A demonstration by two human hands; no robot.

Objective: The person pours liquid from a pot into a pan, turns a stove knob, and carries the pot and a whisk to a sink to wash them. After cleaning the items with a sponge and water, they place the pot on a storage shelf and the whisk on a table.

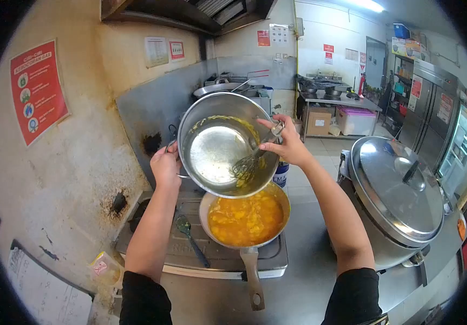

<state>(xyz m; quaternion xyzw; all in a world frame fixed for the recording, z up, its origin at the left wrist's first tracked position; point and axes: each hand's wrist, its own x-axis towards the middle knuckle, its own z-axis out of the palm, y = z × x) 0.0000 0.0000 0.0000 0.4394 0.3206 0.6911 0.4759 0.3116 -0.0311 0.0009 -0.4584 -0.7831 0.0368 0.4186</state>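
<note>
A steel pot [211, 154] is tilted with its mouth toward me, above the far rim of a frying pan [204, 216]. My left hand [166, 165] grips the pot's side handle. In my right hand [285, 142] is a whisk [248, 164], its wires resting inside the pot against the lower wall. Yellow residue clings to the pot's inner wall. Chunky orange-yellow food [247, 218] in sauce fills the pan, which sits on the gas stove [171, 257] with its handle pointing at me. A dark spoon-like utensil [191, 241] lies on the stove left of the pan.
A large lidded steel cooker [396, 189] stands on the counter [304, 271] at the right. A plastic container [106, 269] is by the left wall. Behind the pot are a wok [220, 88] and other pans. A steel table [341, 100] and a refrigerator [428, 111] stand farther back.
</note>
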